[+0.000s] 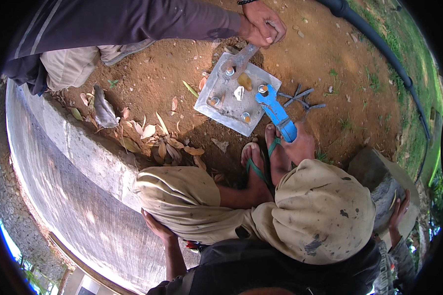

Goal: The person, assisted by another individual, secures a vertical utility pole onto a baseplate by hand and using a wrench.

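My right hand [301, 144] grips a blue open-ended spanner [279, 117], its forearm hidden behind my right knee. The spanner's jaw meets the bolt [263, 89] at the right corner of a square metal plate [213, 109]. My left hand [156, 226] rests, fingers stretched, against the outside of my left trouser leg [177, 196], by the concrete edge. At the plate's far corner, a co-worker's hands [262, 27] hold a grey, worn spanner [243, 56] at another bolt [230, 71]. Further bolts [245, 117] stand on the plate.
Dry leaves [167, 147] lie beside a curved concrete kerb [103, 172] at left. Dark metal rods [302, 99] lie right of the plate. A thick black hose [374, 39] crosses the far right. Another person's hand [399, 209] rests near a grey stone-like block [386, 191].
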`<act>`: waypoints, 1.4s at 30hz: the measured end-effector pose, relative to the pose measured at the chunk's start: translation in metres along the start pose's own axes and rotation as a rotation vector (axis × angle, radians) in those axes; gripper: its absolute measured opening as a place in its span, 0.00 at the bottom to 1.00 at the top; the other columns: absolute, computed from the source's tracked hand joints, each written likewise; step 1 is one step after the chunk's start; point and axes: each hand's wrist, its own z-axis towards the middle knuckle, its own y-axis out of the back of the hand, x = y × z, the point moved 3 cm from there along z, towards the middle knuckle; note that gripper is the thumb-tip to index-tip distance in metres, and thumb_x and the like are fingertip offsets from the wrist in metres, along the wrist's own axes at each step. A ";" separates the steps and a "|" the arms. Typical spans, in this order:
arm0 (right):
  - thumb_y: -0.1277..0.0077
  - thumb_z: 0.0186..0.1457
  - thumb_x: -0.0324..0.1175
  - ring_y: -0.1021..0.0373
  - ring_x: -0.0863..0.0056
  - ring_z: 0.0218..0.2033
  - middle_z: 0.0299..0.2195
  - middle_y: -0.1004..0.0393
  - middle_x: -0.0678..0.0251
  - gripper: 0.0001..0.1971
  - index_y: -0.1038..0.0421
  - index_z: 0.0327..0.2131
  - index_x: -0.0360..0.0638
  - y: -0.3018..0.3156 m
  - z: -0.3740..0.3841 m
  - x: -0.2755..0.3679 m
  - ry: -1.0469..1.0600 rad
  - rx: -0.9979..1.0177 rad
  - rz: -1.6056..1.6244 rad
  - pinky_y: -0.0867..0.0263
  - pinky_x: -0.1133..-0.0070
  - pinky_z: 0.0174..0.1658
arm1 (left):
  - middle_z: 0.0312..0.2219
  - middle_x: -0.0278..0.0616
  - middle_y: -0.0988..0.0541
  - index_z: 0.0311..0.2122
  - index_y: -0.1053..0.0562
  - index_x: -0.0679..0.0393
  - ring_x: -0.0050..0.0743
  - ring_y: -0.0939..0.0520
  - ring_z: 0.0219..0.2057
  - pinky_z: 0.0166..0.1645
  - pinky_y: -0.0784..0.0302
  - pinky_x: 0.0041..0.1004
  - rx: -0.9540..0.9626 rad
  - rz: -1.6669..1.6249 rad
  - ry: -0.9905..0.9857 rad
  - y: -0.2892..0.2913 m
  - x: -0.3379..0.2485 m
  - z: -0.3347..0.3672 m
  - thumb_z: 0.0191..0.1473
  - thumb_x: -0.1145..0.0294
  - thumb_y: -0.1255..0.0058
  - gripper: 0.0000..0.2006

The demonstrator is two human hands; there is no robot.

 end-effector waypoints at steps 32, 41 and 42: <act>0.26 0.39 0.47 0.22 0.56 0.33 0.32 0.19 0.53 0.30 0.25 0.42 0.37 -0.041 -0.030 0.030 0.064 -0.101 0.344 0.27 0.65 0.40 | 0.55 0.56 0.27 0.63 0.35 0.70 0.45 0.27 0.56 0.63 0.35 0.41 0.159 -0.194 -0.145 0.003 0.009 0.008 0.72 0.50 0.72 0.31; 0.29 0.39 0.44 0.21 0.48 0.37 0.34 0.19 0.48 0.27 0.27 0.40 0.39 -0.062 -0.024 0.021 0.079 -0.194 0.296 0.28 0.59 0.42 | 0.57 0.53 0.29 0.65 0.37 0.67 0.42 0.27 0.57 0.63 0.34 0.39 0.154 -0.357 0.047 0.000 0.003 0.007 0.71 0.50 0.70 0.30; 0.30 0.40 0.44 0.22 0.46 0.38 0.35 0.20 0.47 0.27 0.28 0.40 0.39 -0.060 -0.023 0.022 0.061 -0.206 0.276 0.28 0.58 0.42 | 0.57 0.53 0.29 0.65 0.37 0.67 0.42 0.27 0.57 0.63 0.34 0.39 0.144 -0.348 0.048 0.001 0.004 0.007 0.71 0.50 0.70 0.30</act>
